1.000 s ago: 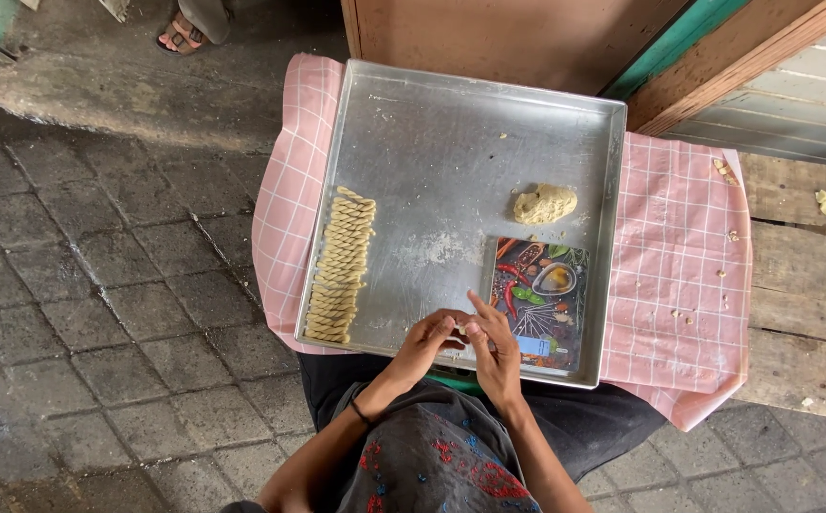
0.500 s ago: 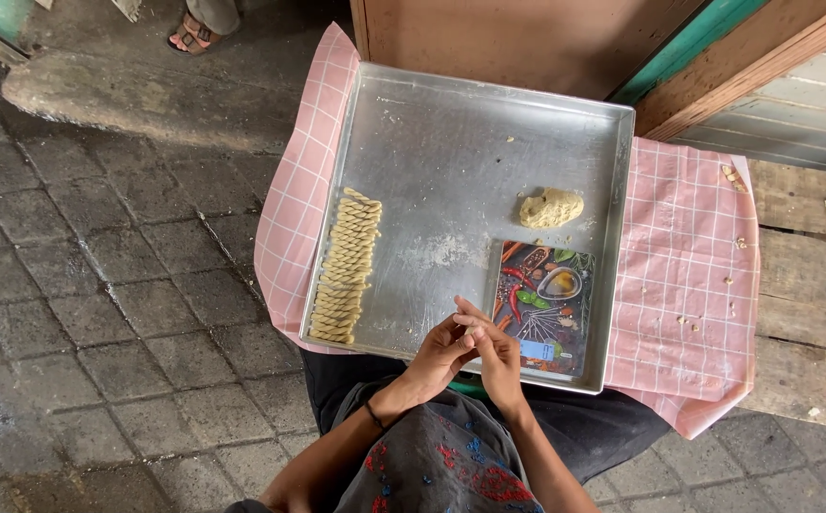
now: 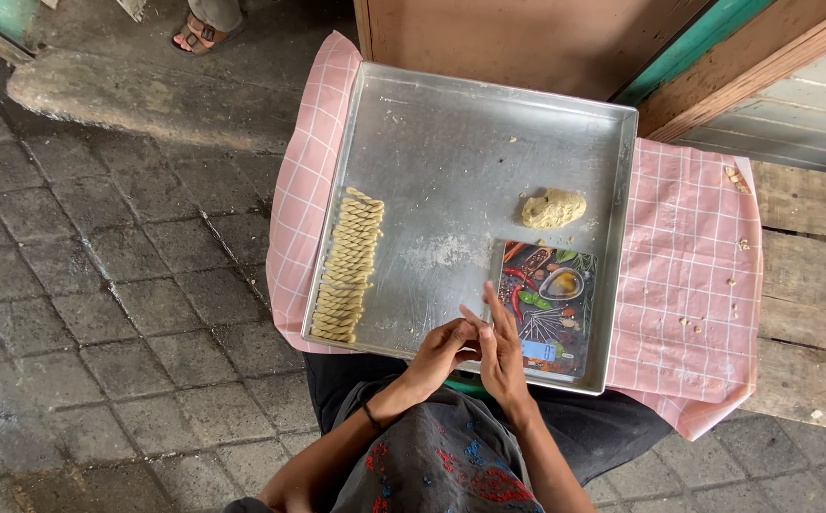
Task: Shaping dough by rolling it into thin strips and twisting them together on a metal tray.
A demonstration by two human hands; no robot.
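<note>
- While both hands meet palm to palm at its near rim, the square silver metal tray spreads ahead of them, its middle bare.
- The row of twisted dough sticks runs lengthwise away, nearer the left hand.
- The yellow dough lump lies beyond the right hand.
- Whether dough sits between the palms, I cannot tell.

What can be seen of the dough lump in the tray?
The dough lump is pale yellow, rough and knobbly, roughly oval, lying flat on the bare metal of the tray near its right wall. It sits just above the colourful printed board without touching it. Neither hand is on it; nothing but the tray touches it.
</note>
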